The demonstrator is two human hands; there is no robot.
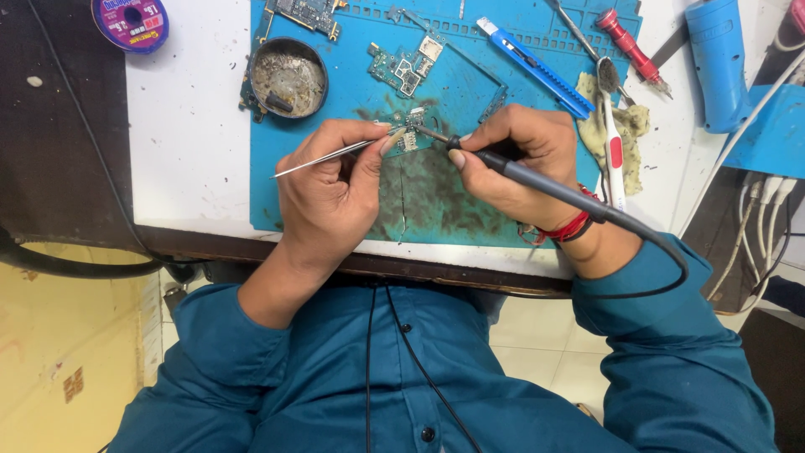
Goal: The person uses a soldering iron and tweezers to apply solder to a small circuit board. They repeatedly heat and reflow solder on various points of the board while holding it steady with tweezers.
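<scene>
Purple plastic marked the far left, where a spool of wire [130, 23] lay on the dark part of the table [189, 143]. Next to the right, a round metal dish [288, 77] of grey residue sat at the left edge of the blue work mat [453, 84], which was stained dark towards the person.

The left hand [331, 189] was closed around thin metal tweezers [331, 155], pinched between thumb and fingers, their tip resting on a small green circuit board [409, 134] lying on the mat between the two hands. That board looked light, stiff and fragile, with tiny parts on its face, so I judged it best steadied by its bare edges, gently, and never pressed on the components; it would likely slide on the mat if pushed.

The right hand [511, 168] was closed in a pen grip on a grey soldering iron [503, 164], whose tip touched the same board from the right. Its cable ran back over the wrist, which wore a red thread band.

Behind the hands lay two more circuit boards [407, 63]. Further right were a blue utility knife [532, 67], a white toothbrush [613, 138] lying over a dirty yellow cloth [633, 126], a red-handled screwdriver [631, 49], and a blue tool body [719, 63] near white cables.
</scene>
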